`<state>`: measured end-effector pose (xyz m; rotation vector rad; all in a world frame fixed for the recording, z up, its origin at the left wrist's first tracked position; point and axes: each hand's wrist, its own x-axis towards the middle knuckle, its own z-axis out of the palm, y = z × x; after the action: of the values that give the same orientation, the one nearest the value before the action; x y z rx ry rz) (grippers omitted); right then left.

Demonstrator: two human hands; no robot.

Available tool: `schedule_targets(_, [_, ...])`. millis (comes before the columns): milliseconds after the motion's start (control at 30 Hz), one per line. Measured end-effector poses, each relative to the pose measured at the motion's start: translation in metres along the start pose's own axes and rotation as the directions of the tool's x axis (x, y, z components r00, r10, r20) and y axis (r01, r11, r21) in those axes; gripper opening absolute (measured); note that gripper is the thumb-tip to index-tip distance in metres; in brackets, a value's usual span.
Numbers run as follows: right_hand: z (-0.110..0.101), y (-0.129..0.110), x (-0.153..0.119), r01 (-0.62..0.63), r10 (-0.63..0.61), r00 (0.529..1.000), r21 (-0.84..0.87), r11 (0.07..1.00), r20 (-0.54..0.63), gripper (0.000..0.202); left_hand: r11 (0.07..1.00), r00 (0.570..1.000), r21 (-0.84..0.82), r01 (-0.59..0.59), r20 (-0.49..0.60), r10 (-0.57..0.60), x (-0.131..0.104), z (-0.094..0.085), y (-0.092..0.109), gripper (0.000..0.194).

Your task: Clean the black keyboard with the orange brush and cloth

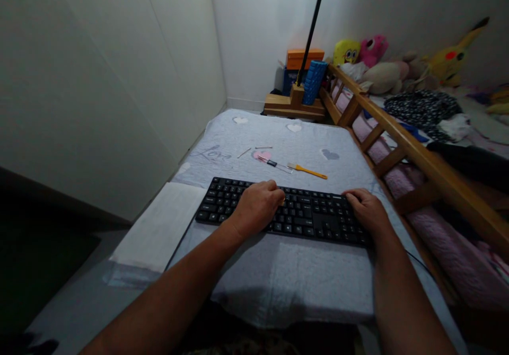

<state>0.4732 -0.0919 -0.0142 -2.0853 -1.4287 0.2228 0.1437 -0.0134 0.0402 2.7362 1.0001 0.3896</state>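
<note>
Black keyboard [306,213] lying across a cloth-covered table [294,281], with both hands upon it. The left hand [259,205] is closed, its fingers curled together over the middle keys; a small yellowish patch shows at the fingertips, but what, if anything, it grips cannot be told. The right hand [368,212] is partly curled and holds the keyboard's right end, thumb along the far corner. Beyond the keyboard lie a yellow-handled brush [312,172], a slender tool with a black middle [272,162] and two thin sticks [264,147]. A wooden bed rail [392,127] stands to the right.
</note>
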Motion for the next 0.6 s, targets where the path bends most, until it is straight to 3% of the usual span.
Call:
schedule_targets(133, [-0.001,-0.001,-0.001,0.0,0.0,1.0,0.007,1.0,0.0,0.036,1.0,0.999,-0.003,0.013,0.036,-0.013,-0.003,0.002,-0.007,0.026])
schedule_targets(600, [0.001,0.0,0.0,0.022,-0.022,1.0,0.017,1.0,-0.02,0.033,0.976,0.974,0.034,0.217,0.054,-0.219,-0.034,-0.023,-0.041,0.025])
